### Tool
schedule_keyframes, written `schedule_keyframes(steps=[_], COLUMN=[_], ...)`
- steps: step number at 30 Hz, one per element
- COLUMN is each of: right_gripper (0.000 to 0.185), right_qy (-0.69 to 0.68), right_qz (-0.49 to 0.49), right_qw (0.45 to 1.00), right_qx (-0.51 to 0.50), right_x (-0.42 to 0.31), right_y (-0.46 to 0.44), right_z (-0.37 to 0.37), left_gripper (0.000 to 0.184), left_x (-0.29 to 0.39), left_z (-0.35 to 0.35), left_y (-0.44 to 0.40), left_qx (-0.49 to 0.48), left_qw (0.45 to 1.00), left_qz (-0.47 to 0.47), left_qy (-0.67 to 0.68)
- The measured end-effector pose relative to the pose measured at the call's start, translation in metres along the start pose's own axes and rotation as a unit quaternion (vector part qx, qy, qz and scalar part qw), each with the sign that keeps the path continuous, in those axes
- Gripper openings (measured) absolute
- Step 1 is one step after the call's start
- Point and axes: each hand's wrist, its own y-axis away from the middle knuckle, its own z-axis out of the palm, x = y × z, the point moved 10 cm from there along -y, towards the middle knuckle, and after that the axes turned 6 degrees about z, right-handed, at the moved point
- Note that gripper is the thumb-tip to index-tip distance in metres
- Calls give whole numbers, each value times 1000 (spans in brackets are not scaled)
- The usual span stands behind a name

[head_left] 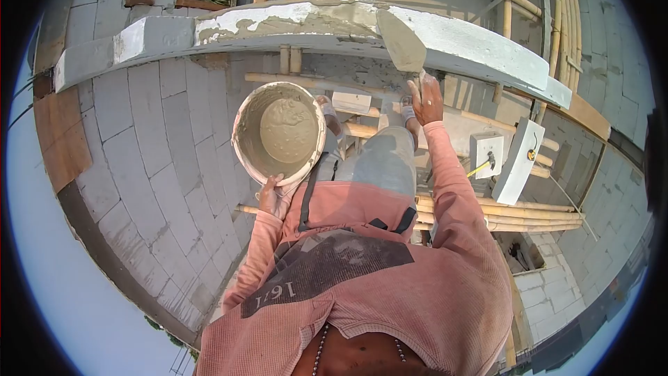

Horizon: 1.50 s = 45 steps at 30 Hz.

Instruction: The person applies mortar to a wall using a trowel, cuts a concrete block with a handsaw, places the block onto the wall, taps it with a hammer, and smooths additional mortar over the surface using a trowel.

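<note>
My left hand (273, 195) grips the near rim of a round bucket (240, 136), thumb over the edge. Wet grey mortar (289, 129) lies inside it. In my right hand (426, 97) is the handle of a trowel (402, 43), fingers wrapped round it. Its mortar-smeared blade points away from me and overlaps the front of a long pale block ledge (473, 45). Wet mortar (299, 19) coats part of the ledge's top, left of the blade. Whether the blade touches the ledge, I cannot tell.
Bamboo poles (529, 214) form scaffolding below and around me. To the right, a hammer (490, 160) lies on a block and a tape measure (531, 154) on a long pale block (516, 170). A block wall (160, 132) rises at left. My feet stand among bamboo poles.
</note>
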Motion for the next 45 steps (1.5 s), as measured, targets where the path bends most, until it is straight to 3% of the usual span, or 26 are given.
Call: schedule_keyframes(steps=[1,5,8,11,14,17,20,21,26,30,34,39,42,44,45], right_gripper=[34,36,37,40,47,52,57,58,55,42,37,41,42,43,44], right_qy=[38,-15,38,-62,-65,-142,-82,-61,35,149,217,329,305,268,252], right_qz=[-25,44,-33,110,133,83,17,-4,-141,-169,-187,-338,-428,-451,-441], right_qw=[999,993,988,979,964,930,901,887,842,829,821,809,768,752,754], right_qx=[16,-109,-147,-160,-221,-330,-425,-457,-520,-511,-494,-350,-365,-399,-416], right_x=[5,22,24,21,-5,-86,-130,-145,-199,-225,-270,-262,-244,-228,-219], right_y=[-5,23,82,109,108,57,33,25,7,15,-9,-52,-32,-10,-1], right_z=[10,52,64,18,-25,-81,-87,-84,-22,20,-36,-47,-7,14,20], left_gripper=[24,28,30,29,29,29,30,33,27,24,29,35,49,39,42], left_x=[1,-1,-3,-11,-23,-28,-35,-48,-71,-44,-59,-55,-53,-81,-83], left_z=[0,4,9,8,13,23,29,26,30,48,33,34,36,19,21], left_y=[0,6,8,3,-1,-6,2,-2,-13,4,14,7,8,-24,-22], left_qx=[-3,6,18,35,42,15,32,37,7,14,67,67,68,18,10], left_qw=[1000,1000,1000,999,998,998,999,997,999,993,986,969,909,833,828], left_qz=[3,-12,-9,-13,-20,-15,-7,-35,35,114,115,154,145,222,218], left_qy=[-2,-14,-3,34,35,51,40,55,20,-17,-104,-181,-386,-506,-516])
